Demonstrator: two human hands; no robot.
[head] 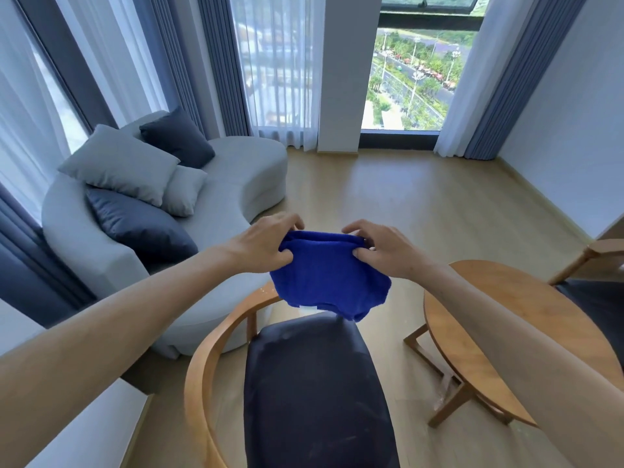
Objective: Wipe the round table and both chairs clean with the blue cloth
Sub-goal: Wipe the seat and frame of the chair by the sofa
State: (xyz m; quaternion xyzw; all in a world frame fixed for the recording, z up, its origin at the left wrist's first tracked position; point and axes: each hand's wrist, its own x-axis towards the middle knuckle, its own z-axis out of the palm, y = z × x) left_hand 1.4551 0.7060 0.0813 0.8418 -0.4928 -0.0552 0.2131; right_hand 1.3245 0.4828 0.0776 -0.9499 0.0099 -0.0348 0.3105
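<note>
Both hands up in mid-air, holding the blue cloth (329,275) by its top edge. Left hand (266,241) pinches the left corner, fingers curled over the fold, thumb under. Right hand (381,246) grips the right corner the same way. Cloth hangs free below the hands, touching nothing; fuzzy terry or microfibre texture, saturated blue, bunched along the top, ragged rounded lower edge. Small pale tag at the bottom hem, too small to read.

Directly below the cloth: a chair (317,393) with a dark navy padded seat, smooth leather-like surface with faint scuffs and smears, and a curved bent-wood armrest and back rail in a warm honey tone wrapping the left side.

Right of the chair, just beside it: the round table (499,319), wooden top with visible grain, angled wooden legs. The right forearm crosses over its near edge. At the far right edge, part of a second chair (597,255) shows, same wood; most of it is cut off.

Left: a curved light grey fabric sofa (236,184) with four cushions, two pale grey and two dark navy.

Far side: tall windows, sheer white curtains plus pleated blue-grey drapes. Floor is light wood plank.

No readable writing or brand marks anywhere.
</note>
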